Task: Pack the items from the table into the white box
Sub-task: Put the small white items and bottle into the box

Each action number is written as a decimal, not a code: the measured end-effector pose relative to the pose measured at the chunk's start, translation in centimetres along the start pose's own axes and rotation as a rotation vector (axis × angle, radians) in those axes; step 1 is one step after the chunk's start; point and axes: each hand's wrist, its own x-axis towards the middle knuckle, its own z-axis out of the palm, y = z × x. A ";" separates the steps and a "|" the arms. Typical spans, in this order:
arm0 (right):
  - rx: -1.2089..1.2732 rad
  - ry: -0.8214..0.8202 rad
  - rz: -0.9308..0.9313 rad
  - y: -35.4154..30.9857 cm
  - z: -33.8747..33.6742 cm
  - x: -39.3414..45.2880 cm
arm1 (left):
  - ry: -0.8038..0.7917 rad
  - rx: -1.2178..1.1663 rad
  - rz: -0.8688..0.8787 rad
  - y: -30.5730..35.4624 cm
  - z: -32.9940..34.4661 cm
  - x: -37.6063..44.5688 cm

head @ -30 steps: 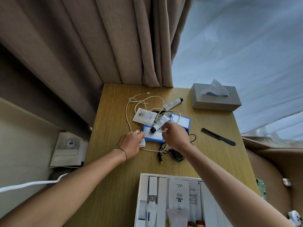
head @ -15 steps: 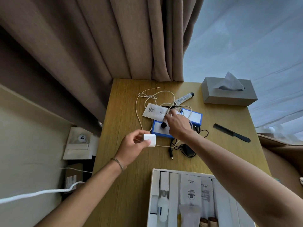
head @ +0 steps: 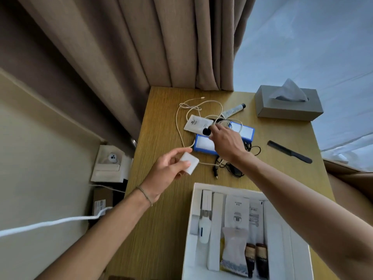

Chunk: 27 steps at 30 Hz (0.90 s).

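Observation:
My left hand [head: 169, 172] pinches a white charger block [head: 189, 163] lifted off the wooden table [head: 159, 209]; its beige cable [head: 178, 126] trails back in loops over the pile. My right hand [head: 225, 142] reaches over two blue-edged white packs [head: 203, 144] and grips a small tube whose black cap [head: 205, 131] shows at the fingertips. A white sachet [head: 196, 123] and a second tube [head: 233, 111] lie behind. The white box [head: 192, 215], open and holding several items, sits at the near edge.
A grey tissue box [head: 288, 107] stands at the back right. A black comb [head: 289, 152] lies at the right. A black cable with plug [head: 232, 168] lies under my right wrist. Curtains hang behind; a wall socket [head: 112, 158] and white cord [head: 50, 223] are left of the table.
My left hand has lifted the white charger block off the table and drawn it toward me. My right hand moved onto the black-capped tube on the blue packs and took hold of it.

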 end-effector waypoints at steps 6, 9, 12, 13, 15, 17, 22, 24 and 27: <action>0.136 0.145 -0.019 -2.1 -4.8 -2.7 | 0.003 0.141 0.047 1.0 1.9 -2.5; 0.185 0.157 -0.047 -3.0 -6.3 -5.2 | -0.002 0.327 0.108 0.9 3.4 -4.2; 0.217 0.196 -0.069 -3.5 -7.1 -7.4 | -0.007 0.526 0.141 1.2 5.2 -5.9; 0.234 0.210 -0.074 -3.8 -7.3 -8.2 | -0.007 0.588 0.146 1.2 5.8 -6.4; 0.286 0.233 -0.072 -4.1 -7.7 -9.9 | -0.028 0.657 0.135 1.0 7.0 -7.3; 0.322 0.261 -0.062 -4.2 -8.3 -11.7 | -0.078 0.738 0.092 0.4 8.0 -7.9; 0.420 0.226 0.026 -4.5 -8.8 -16.1 | -0.122 0.953 0.013 -2.3 10.4 -8.7; 0.461 0.199 0.044 -4.3 -8.7 -17.7 | -0.121 1.011 -0.020 -3.8 11.4 -9.1; 0.592 0.146 0.114 -3.9 -8.2 -19.6 | -0.128 1.124 -0.065 -5.8 12.4 -9.5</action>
